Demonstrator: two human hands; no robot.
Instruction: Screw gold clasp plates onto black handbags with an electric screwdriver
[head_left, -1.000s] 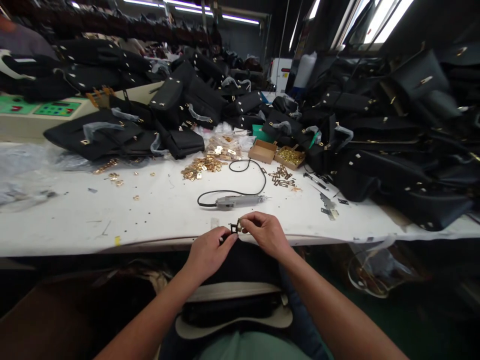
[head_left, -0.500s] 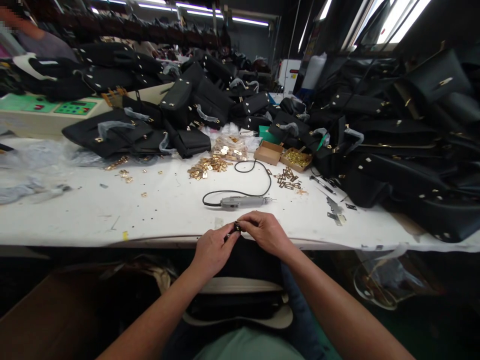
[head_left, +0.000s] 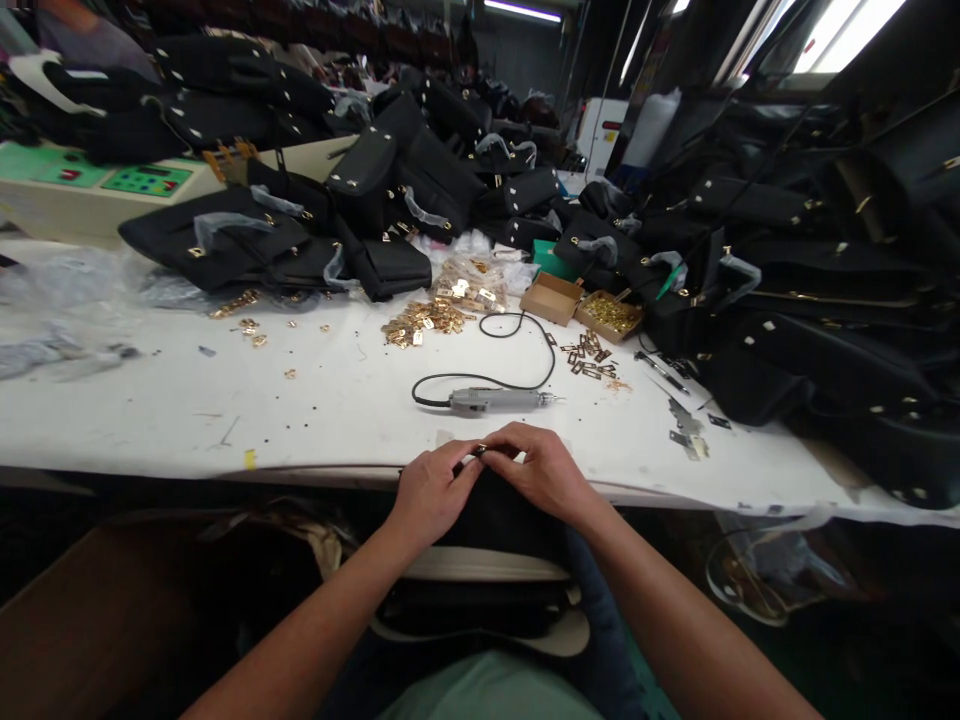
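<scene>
My left hand [head_left: 433, 497] and my right hand [head_left: 541, 470] meet at the table's front edge. Between their fingertips sits a small dark and gold metal fitting [head_left: 481, 451], pinched from both sides; its exact shape is partly covered by the fingers. A black bag [head_left: 499, 525] with a pale-edged opening rests on my lap, just below the hands, and the fitting is at its upper edge. Whether the fitting is fixed to the bag, I cannot tell. Just beyond my fingers lies a grey electric screwdriver [head_left: 499, 400] with its black cord looped behind.
Gold zipper-pull-like pieces [head_left: 426, 322] lie heaped on the white table [head_left: 337, 400]. To the right are a box of small gold parts [head_left: 611, 317], an open cardboard box [head_left: 551, 299] and dark rectangular plates [head_left: 589, 355]. Black bags [head_left: 817, 390] crowd the right and back.
My view has tilted down and shifted slightly left. The fitting has turned between my fingertips and shows less; both hands stay together at the bag.
</scene>
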